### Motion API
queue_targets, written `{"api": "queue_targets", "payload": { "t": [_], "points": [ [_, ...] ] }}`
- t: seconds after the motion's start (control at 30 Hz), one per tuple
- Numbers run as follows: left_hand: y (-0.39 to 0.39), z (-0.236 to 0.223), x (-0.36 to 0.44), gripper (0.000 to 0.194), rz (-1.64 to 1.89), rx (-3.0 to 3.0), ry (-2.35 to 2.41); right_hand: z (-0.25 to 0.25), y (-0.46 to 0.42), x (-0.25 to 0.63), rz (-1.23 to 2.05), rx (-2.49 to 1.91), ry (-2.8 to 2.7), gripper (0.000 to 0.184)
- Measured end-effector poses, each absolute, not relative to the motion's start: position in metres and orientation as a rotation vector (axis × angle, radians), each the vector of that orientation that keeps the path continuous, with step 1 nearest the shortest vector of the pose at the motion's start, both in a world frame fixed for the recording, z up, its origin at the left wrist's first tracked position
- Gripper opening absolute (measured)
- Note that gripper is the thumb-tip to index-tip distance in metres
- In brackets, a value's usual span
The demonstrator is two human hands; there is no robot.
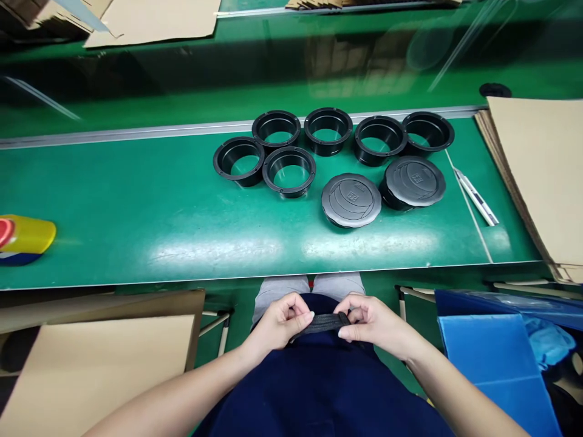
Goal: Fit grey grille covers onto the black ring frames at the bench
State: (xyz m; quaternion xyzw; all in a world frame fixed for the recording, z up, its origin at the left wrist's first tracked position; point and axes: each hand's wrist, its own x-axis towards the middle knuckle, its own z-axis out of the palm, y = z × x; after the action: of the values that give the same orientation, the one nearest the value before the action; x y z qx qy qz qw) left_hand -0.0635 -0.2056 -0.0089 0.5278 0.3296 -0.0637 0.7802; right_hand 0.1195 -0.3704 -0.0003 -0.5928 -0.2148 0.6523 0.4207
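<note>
My left hand (283,320) and my right hand (371,321) are close together in front of my body, below the front edge of the bench. Between them stretches a short black fabric strap (321,323), its left end pinched by my left thumb and fingers. My right thumb and fingers grip the other end, where the strap looks thicker or folded. Beyond the hands, on the green bench (136,200), stand several open black plastic rings (291,189). Two round pieces with dark grey slatted covers, a front one (351,200) and a right one (415,181), sit nearer me.
A white utility knife (476,197) lies at the right, beside a cardboard stack (542,176). At the far left is a yellow bottle (34,235) with a red cap. Below the bench are a cardboard box (113,358) on the left and a blue plastic box (492,358) on the right.
</note>
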Motion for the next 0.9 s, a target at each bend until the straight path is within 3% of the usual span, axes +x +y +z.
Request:
{"api": "queue_targets", "payload": {
  "t": [0.53,0.9],
  "points": [
    [-0.205,-0.002,-0.055,0.056,-0.224,1.049,0.736,-0.006,-0.375,0.11,1.359,-1.593,-0.636,0.032],
    [-0.205,-0.003,-0.054,0.055,-0.306,0.993,0.734,-0.006,-0.372,0.108,1.381,-1.56,-0.65,0.032]
  ]
}}
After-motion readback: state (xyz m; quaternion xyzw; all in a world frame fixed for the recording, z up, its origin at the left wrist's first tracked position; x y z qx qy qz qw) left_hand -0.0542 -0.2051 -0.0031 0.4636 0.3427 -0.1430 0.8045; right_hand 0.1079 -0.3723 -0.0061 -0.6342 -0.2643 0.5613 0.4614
